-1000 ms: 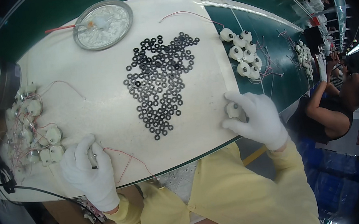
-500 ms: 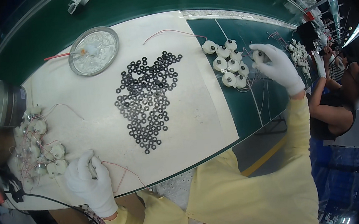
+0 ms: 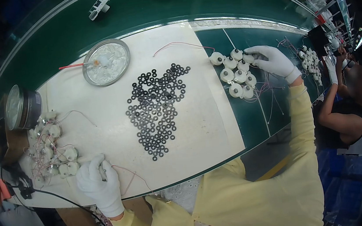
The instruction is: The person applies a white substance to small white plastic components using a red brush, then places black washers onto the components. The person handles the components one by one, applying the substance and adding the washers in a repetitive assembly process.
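Note:
My gloved left hand [image 3: 99,185] rests at the near left of the white board, its fingers closed round a small motor [image 3: 104,170], mostly hidden, with a thin pink-red wire trailing right. At the far right my gloved right hand [image 3: 273,62] pinches a white round motor [image 3: 249,58] at the edge of a cluster of similar motors [image 3: 240,76]. These have dark centres upward and pink wires. Many black rubber rings [image 3: 154,111] lie spread across the middle of the board. More motors with tangled wires [image 3: 48,147] are piled at the left.
A round metal dish [image 3: 107,72] of pale grease, with a red stick [image 3: 70,66] in it, stands at the back. A tin [image 3: 22,107] is at the left. White parts [image 3: 99,8] sit on the green surface beyond. At right, a co-worker [image 3: 344,115] is beside further motors [image 3: 310,62].
My right hand has brought its motor left against the cluster. The left hand keeps its motor near the same place on the board. The whole view has shifted slightly.

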Motion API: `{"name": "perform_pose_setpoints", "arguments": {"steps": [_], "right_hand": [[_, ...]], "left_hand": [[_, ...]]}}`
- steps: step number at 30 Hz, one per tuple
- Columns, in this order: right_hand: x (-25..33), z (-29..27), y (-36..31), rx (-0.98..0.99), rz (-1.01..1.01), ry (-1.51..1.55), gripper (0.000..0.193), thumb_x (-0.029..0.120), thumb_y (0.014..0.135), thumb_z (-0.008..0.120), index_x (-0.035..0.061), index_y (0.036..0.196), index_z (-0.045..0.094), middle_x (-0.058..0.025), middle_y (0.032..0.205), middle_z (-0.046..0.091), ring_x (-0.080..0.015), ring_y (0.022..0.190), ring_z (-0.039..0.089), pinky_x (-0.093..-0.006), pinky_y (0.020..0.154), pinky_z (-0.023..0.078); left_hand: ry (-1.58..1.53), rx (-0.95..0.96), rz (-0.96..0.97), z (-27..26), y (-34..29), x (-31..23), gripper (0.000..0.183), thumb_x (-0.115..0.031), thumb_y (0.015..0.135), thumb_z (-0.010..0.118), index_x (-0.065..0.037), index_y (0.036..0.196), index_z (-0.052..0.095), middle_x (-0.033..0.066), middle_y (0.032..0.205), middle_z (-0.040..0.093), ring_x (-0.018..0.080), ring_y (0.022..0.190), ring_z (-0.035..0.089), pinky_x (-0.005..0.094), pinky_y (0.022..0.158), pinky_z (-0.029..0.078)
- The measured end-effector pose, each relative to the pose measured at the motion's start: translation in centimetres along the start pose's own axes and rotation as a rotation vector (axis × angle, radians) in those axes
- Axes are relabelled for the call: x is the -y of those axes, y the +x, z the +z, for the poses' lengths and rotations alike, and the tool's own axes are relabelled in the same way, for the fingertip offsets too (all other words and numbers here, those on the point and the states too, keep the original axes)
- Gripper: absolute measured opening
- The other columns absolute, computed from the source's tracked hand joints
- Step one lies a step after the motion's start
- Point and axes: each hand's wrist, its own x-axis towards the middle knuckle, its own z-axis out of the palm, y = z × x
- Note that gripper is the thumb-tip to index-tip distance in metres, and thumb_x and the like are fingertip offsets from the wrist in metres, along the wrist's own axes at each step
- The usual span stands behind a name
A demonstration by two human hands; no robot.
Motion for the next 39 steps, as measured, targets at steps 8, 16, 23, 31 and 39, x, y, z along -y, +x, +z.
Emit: {"name": "perform_pose_setpoints", "arguments": {"steps": [8, 16, 23, 31, 39], "right_hand": [[-0.2, 1.4, 0.9, -0.182, -0.175, -0.159, 0.025, 0.001, 0.081, 0.062, 0.0005, 0.106, 0.065, -0.0096, 0.097, 0.067, -0.0199, 0.085, 0.066, -0.0307, 0.078, 0.053], [0.1, 0.7, 1.5, -0.193, -0.289, -0.2, 0.017, 0.002, 0.082, 0.062, 0.0001, 0.098, 0.065, -0.0122, 0.097, 0.068, -0.026, 0.092, 0.067, -0.0335, 0.083, 0.052], [4.5, 1.8, -7.8, -0.886, -0.067, 0.107, 0.035, 0.018, 0.103, 0.046, -0.0049, 0.127, 0.06, -0.0156, 0.114, 0.066, -0.0209, 0.101, 0.061, -0.0317, 0.092, 0.048], [20.6, 19.3, -9.5, 0.055, 0.1, 1.674, 0.089, 0.068, 0.098, 0.018, -0.0077, 0.114, 0.062, -0.0133, 0.073, 0.061, -0.0226, 0.065, 0.055, -0.033, 0.061, 0.044], [17.0, 18.2, -8.4, 0.555, 0.006, 1.63, 0.083, 0.063, 0.1, 0.014, -0.0016, 0.081, 0.061, -0.0044, 0.047, 0.045, -0.0187, 0.039, 0.036, -0.0331, 0.045, 0.032]], "left_hand": [[0.001, -0.012, 0.01, 0.0, 0.2, -0.2, 0.025, -0.005, 0.074, 0.072, -0.013, 0.098, 0.068, 0.0064, 0.083, 0.055, 0.0282, 0.08, 0.053, 0.0417, 0.071, 0.043], [-0.044, -0.028, 0.007, -0.1, 0.2, -0.3, 0.026, -0.004, 0.074, 0.071, -0.013, 0.098, 0.068, 0.0061, 0.082, 0.055, 0.0276, 0.078, 0.053, 0.0411, 0.07, 0.042], [-0.248, -0.062, 0.144, -4.5, 0.8, -3.0, 0.033, -0.007, 0.06, 0.072, -0.016, 0.092, 0.07, 0.0001, 0.079, 0.053, 0.0197, 0.072, 0.052, 0.0335, 0.058, 0.041], [-0.594, -0.215, 0.423, -1.9, 5.3, -12.9, 0.02, -0.025, 0.069, 0.065, -0.019, 0.088, 0.067, -0.0023, 0.081, 0.051, 0.0135, 0.068, 0.053, 0.0271, 0.052, 0.039], [-0.168, -0.008, 0.286, -2.8, 10.7, -0.2, 0.043, -0.04, 0.079, 0.069, -0.013, 0.112, 0.065, 0.0093, 0.115, 0.061, 0.0323, 0.106, 0.058, 0.0422, 0.083, 0.048]]}}
